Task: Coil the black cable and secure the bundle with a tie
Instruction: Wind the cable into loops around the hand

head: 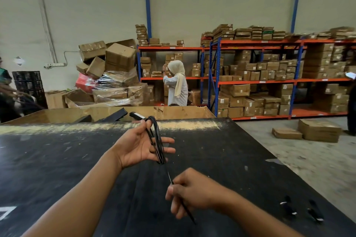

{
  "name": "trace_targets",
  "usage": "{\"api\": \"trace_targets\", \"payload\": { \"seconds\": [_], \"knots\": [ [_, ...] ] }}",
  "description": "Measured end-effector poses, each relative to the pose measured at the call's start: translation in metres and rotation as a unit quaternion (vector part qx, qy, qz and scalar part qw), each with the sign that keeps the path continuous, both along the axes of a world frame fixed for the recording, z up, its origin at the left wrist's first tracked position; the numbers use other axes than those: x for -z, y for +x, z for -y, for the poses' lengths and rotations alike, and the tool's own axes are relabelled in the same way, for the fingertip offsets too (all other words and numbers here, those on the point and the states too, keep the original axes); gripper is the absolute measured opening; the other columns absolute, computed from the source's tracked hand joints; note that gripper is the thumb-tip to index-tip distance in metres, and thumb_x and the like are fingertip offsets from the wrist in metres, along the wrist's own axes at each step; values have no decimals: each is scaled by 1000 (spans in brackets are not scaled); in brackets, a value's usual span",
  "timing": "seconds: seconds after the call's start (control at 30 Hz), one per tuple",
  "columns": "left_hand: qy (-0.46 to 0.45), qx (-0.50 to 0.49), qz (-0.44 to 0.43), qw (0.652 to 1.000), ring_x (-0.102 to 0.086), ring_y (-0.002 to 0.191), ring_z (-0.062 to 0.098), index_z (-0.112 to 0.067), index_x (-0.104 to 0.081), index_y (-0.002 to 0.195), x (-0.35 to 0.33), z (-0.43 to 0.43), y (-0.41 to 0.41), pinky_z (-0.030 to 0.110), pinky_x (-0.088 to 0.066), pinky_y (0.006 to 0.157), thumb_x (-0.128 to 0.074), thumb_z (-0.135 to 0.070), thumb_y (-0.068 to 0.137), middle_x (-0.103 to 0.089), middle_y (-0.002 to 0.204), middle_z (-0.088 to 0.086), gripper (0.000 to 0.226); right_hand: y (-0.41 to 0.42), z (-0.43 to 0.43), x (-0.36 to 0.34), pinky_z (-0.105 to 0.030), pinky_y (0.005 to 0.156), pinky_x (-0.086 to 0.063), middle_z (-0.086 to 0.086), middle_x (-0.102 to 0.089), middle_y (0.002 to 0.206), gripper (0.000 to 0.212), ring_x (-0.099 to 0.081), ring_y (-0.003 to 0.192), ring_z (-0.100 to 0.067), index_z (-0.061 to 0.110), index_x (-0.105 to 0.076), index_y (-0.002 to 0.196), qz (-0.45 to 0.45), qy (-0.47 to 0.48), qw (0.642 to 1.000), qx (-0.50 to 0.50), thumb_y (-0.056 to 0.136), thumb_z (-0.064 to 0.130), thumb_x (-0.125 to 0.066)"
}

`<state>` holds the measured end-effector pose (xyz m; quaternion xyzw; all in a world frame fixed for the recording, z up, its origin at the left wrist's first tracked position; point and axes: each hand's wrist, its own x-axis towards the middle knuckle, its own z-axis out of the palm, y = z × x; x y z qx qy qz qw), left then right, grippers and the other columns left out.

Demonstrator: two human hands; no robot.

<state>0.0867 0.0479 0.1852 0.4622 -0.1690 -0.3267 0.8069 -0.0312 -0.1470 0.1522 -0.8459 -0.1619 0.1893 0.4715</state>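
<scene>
The black cable [158,140] is wound in several loops around the spread thumb and fingers of my left hand [137,145], held palm-up above the black table [57,156]. From the bottom of the coil a single strand runs down to my right hand [189,191], which pinches it; the free end pokes out below my fingers. A black plug end with a white label sticks up behind my left thumb. Two small black bundled items [300,209] lie blurred on the table at the right. I see no tie in either hand.
A big open cardboard bin [173,111] with black parts stands past the table's far edge. Behind it a person [176,84] stands at orange-and-blue racks [269,80] full of boxes. A heap of cartons [111,75] is at the left, flat boxes [308,130] on the floor right.
</scene>
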Motion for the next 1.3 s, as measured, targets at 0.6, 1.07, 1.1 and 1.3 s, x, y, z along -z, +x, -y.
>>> {"api": "trace_targets", "payload": {
  "seconds": [0.6,1.07,1.1,1.3],
  "knots": [
    [-74,202,54,975,-42,127,56,-57,-21,144,-5,16,-28,71,-27,101,-22,-58,97,-37,148,31,46,32,5,26,-23,61,-41,-1,-69,85,22,-62,74,-9,16,-69,100,21,-21,1000,-4,97,31,-54],
    [3,302,56,952,-44,127,53,-62,-18,142,9,19,-42,68,-31,102,-23,-62,96,-42,145,28,46,94,42,-54,-32,79,-54,-4,-74,88,6,-67,82,-13,11,-73,88,209,-186,960,3,82,12,-72],
    [8,300,55,952,-43,128,53,-61,-21,142,9,20,-43,67,-31,103,-22,-62,96,-43,145,27,46,96,41,-59,-34,81,-54,-4,-74,89,5,-68,86,-17,11,-72,86,218,-203,955,-1,82,13,-73],
    [-3,284,50,957,-48,126,50,-52,-30,144,3,25,-45,65,-32,104,-23,-61,96,-46,144,26,50,106,35,-68,-26,68,-46,9,-66,78,14,-61,77,-7,28,-65,73,256,-265,930,9,83,21,-72]
  ]
}}
